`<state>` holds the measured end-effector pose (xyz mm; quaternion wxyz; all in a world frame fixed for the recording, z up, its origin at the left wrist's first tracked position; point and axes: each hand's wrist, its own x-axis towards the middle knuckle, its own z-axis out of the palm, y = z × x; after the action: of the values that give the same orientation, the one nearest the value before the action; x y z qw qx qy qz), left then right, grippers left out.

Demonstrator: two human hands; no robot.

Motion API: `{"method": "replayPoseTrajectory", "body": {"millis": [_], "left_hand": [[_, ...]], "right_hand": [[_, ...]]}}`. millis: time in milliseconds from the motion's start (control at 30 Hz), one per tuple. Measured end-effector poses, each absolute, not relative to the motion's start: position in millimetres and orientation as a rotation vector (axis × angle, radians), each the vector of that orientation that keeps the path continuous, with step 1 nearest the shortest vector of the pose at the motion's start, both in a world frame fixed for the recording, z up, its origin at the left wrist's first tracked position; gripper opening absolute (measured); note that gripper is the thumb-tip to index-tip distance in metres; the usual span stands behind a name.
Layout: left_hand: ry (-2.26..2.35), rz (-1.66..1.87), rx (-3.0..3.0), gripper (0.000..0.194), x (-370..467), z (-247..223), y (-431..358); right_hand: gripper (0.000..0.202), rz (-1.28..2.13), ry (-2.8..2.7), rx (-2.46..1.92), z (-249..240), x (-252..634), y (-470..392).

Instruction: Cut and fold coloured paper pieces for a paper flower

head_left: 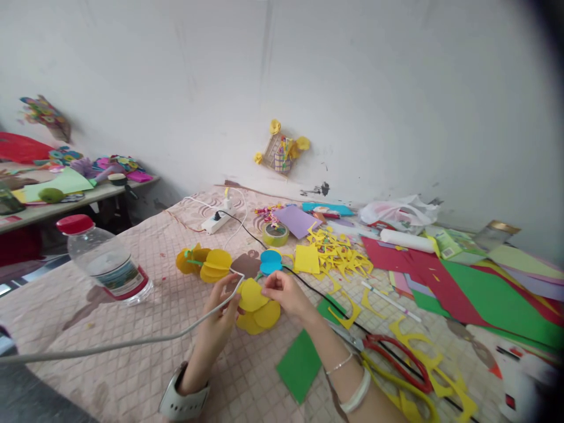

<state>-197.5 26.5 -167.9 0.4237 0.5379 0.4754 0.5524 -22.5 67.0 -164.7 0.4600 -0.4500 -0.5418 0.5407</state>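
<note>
Between my two hands is a cluster of overlapping yellow paper circles just above the patterned tablecloth. My left hand curls its fingers at the cluster's left edge, partly behind a white cable. At the upper right edge, my right hand pinches the topmost circle between thumb and forefinger. Close beyond the hands lie a yellow folded-paper ball, a darker yellow one with a green tie, and a blue folded-paper piece.
A water bottle stands left. Red-handled scissors, green paper and yellow offcuts lie to the right. A power strip and tape roll sit toward the wall; a black cord crosses the table.
</note>
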Motion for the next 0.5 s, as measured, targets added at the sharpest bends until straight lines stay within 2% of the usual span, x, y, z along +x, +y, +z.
{"method": "replayPoseTrajectory", "body": {"millis": [500], "left_hand": [[1.023,1.096,1.169,0.043,-195.3,-159.2,21.6]], "right_hand": [[0.024,1.277,-1.493,-1.168,-155.6,-4.2,55.3]]}}
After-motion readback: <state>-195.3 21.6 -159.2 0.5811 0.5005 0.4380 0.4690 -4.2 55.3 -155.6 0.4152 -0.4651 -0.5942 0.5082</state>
